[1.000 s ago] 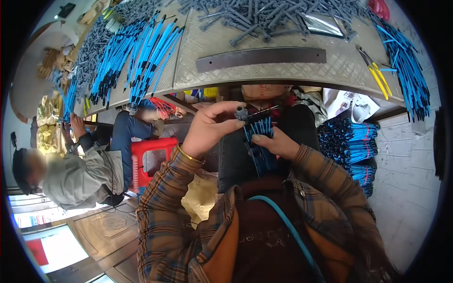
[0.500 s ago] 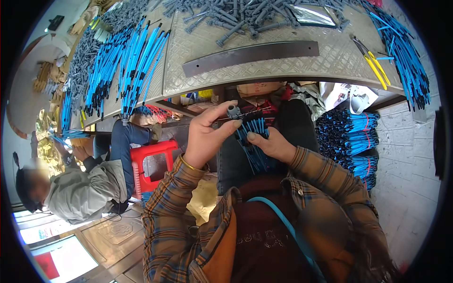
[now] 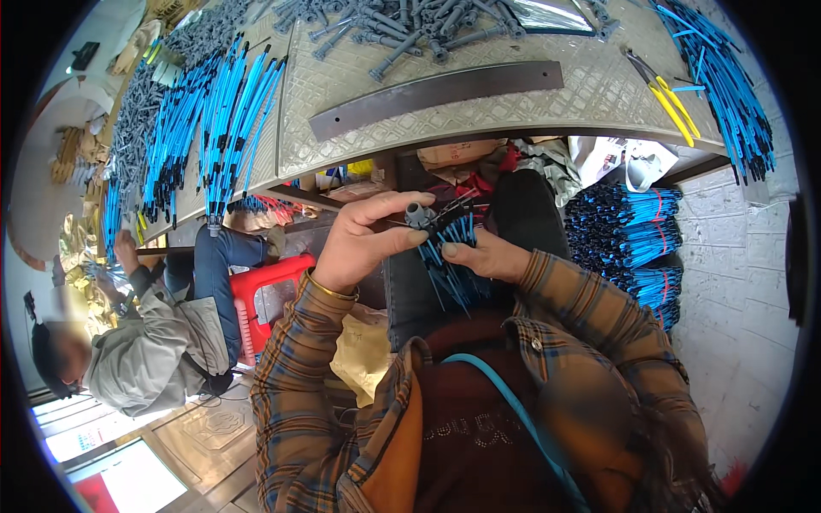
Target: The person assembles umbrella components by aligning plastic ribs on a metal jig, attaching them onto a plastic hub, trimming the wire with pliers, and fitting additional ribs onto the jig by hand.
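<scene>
Between the thumb and fingers of my left hand (image 3: 369,238) is a grey plastic fitting (image 3: 419,215) with a round, hollow-looking end turned up. My right hand (image 3: 494,258) grips a bundle of thin blue rods (image 3: 451,269) over my lap, thumb pressed across them. The fitting sits right beside the upper ends of the bundle, where a few thin dark wires or rods stick out. Whether a rod enters the fitting is hidden by my fingers. The far ends of the bundle hang down toward my thighs.
On the bench (image 3: 368,158) lie a heap of grey bolt-shaped fittings (image 3: 436,26), a dark metal strip (image 3: 436,98), yellow-handled pliers (image 3: 671,107) and blue rods (image 3: 227,128). Banded rod bundles (image 3: 633,244) are stacked at right. A co-worker (image 3: 154,350) sits left near a red stool (image 3: 256,299).
My head view has shifted slightly. The grey fitting is tilted differently in my left fingers, and both hands stay close together. The co-worker's hand at left has risen toward the bench edge.
</scene>
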